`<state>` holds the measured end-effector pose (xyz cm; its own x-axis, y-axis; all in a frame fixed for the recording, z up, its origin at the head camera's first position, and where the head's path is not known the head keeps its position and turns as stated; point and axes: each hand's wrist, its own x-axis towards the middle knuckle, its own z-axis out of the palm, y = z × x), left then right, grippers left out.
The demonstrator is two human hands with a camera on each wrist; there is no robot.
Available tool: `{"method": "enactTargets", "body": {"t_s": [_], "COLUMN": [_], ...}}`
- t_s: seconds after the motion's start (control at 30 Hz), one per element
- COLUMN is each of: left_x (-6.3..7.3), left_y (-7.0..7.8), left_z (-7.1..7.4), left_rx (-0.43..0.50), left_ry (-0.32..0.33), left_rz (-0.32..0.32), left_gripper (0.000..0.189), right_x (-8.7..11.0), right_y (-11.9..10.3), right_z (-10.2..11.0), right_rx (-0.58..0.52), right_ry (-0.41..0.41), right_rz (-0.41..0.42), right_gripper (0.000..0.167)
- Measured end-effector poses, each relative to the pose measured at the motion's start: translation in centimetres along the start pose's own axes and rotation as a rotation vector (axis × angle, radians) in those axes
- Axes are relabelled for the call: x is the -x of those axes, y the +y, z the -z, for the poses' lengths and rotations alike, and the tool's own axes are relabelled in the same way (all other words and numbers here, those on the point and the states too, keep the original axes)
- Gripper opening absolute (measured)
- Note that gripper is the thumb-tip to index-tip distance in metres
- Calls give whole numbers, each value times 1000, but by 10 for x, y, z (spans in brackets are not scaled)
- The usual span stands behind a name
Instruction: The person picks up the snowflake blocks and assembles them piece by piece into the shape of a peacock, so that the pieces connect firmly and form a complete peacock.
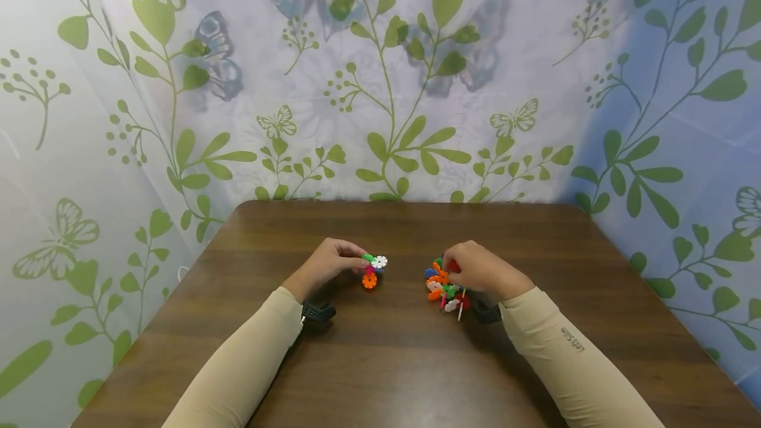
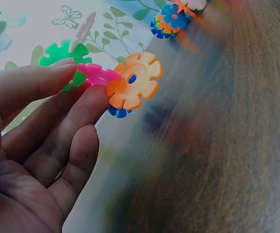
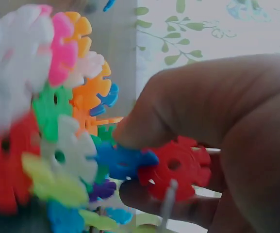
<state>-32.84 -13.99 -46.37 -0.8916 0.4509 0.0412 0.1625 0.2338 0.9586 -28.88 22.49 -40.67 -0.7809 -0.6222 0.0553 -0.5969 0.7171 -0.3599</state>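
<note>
My left hand (image 1: 329, 264) pinches a small joined cluster of plastic snowflake discs between thumb and fingers. In the left wrist view a green disc (image 2: 64, 58) is by the thumb tip, linked through a pink disc (image 2: 100, 74) to an orange disc (image 2: 135, 81). A blue disc (image 2: 119, 112) shows behind the orange one, and a white disc (image 1: 379, 261) stands on the cluster. Over a heap of discs (image 1: 436, 288), my right hand (image 1: 480, 271) pinches a blue disc (image 3: 125, 160). A red disc (image 3: 178, 167) touches that blue one, inside the hand's curve.
The discs and both hands are over a brown wooden table (image 1: 380, 362). A patterned cloth (image 1: 380, 84) with green leaves and butterflies stands behind it. Dark devices sit under the left wrist (image 1: 319, 313) and the right wrist (image 1: 487, 311).
</note>
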Motion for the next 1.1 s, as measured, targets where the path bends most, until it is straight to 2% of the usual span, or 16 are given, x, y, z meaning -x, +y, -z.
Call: {"method": "enactTargets", "body": {"t_s": [0.13, 0.23, 0.43, 0.57, 0.7, 0.77, 0.93, 1.03, 1.1], "left_x": [-1, -1, 1, 3, 4, 4, 2, 0, -1], "left_y": [-1, -1, -1, 2, 4, 6, 8, 8, 9], "left_z": [1, 1, 1, -2, -6, -9, -14, -18, -21], "left_rx": [4, 2, -14, -20, -39, -54, -75, -75, -72], "left_ry": [-4, -4, 1, 5, -5, -10, -12, -14, -11], "left_rz": [2, -1, 1, 1, 2, 1, -28, -62, -76], "left_gripper": [20, 20, 19, 19, 17, 16, 16, 16, 16], "right_x": [-1, -1, -2, -4, -8, -10, -14, -16, -17], "right_y": [-4, -7, -8, -3, 4, 7, 10, 9, 8], "right_z": [-4, -6, -11, -16, -25, -29, -36, -38, -40], "right_rx": [73, 114, 130, 91, 12, -31, -202, -342, -447], "right_ry": [-7, 3, 41, 86, 173, 220, 290, 314, 327], "right_rz": [-27, -10, 32, 83, 142, 146, 30, -54, -80], "right_gripper": [23, 34, 32, 28, 24, 22, 17, 14, 11]}}
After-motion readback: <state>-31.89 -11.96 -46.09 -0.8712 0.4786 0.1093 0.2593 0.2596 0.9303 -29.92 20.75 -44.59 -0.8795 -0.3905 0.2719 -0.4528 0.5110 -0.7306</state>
